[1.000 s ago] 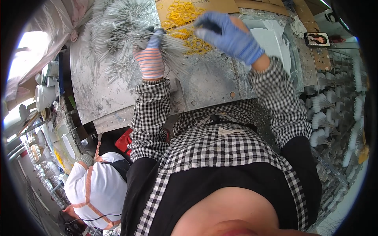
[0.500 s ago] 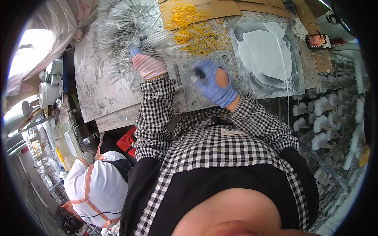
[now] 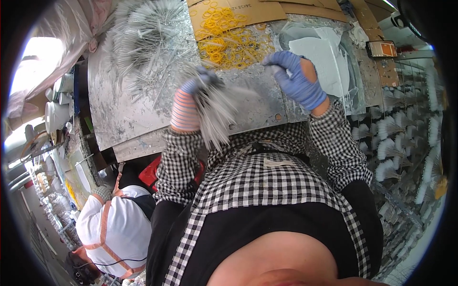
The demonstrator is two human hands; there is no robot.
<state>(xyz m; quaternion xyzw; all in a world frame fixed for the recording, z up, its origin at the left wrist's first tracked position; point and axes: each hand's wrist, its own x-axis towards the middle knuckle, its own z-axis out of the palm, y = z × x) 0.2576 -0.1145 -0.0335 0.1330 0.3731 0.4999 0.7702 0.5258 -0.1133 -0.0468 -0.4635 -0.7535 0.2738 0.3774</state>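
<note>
We found the left hand (image 3: 196, 85), in a blue glove with a striped cuff, closed around a bundle of thin clear plastic sticks (image 3: 217, 112). The grip sat near the bundle's top, and the loose ends fanned downward and outward toward the person's chest, just above the near edge of the bench (image 3: 119, 119). The bundle looked blurred, so we could not count the sticks or tell how tightly they were packed.

The right hand (image 3: 296, 78), also in a blue glove, hung above the bench to the right of the bundle and apart from it. Its fingers (image 3: 279, 59) were curled inward with the tips drawn close, as if pinching something small, but we could not tell whether anything lay between them.

Behind both hands, a heap of yellow rubber bands (image 3: 224, 38) lay spread across a flat piece of cardboard (image 3: 257, 12) and spilled onto the scratched grey bench. A larger pile of loose clear sticks (image 3: 143, 43) covered the far left part of the bench. A clear plastic tray (image 3: 329, 57) rested just behind the right hand. To the right, finished white bundles (image 3: 391, 138) filled a rack. At lower left, another person in a white top (image 3: 114, 229) stood well apart from the bench.
</note>
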